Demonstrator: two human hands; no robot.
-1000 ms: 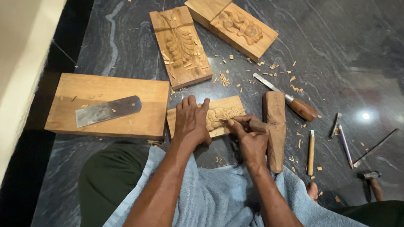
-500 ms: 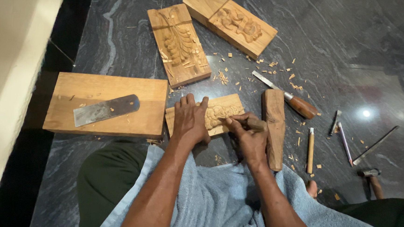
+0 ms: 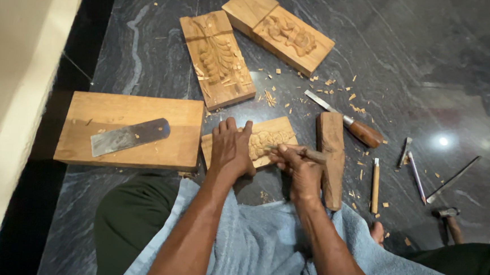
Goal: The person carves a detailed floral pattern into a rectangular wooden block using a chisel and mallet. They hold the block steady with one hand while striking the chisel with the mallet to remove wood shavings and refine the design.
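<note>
Looking down from the head camera, a person sits on a dark marbled floor point(image 3: 148, 46) with a pale blue cloth point(image 3: 260, 252) spread over the lap. The left hand point(image 3: 231, 151) lies flat, fingers spread and palm down, pressing on the left part of a small carved wooden block point(image 3: 270, 140) that rests on the floor just ahead of the knees. The right hand point(image 3: 300, 166) is closed around a slim carving tool point(image 3: 289, 150), whose tip meets the carved surface of that block near its middle. Just beside the right hand, touching the block's right end or nearly so, a wooden mallet point(image 3: 330, 154) lies lengthwise on the floor. To the left sits a broad plain wooden board point(image 3: 87, 114) with a flat metal blade point(image 3: 129, 136) lying on top of it. Farther off are two larger carved panels: one with a leaf pattern point(image 3: 216, 56) and another, set at an angle, with a rounded relief point(image 3: 280, 29). A chisel with a brown wooden handle point(image 3: 348, 121) lies beyond the mallet among scattered wood chips point(image 3: 327, 83). To the right, well apart from the hands, lie a thin pale-handled tool point(image 3: 375, 185), several slender metal tools point(image 3: 415, 173) and a small hammer point(image 3: 448, 219).
</note>
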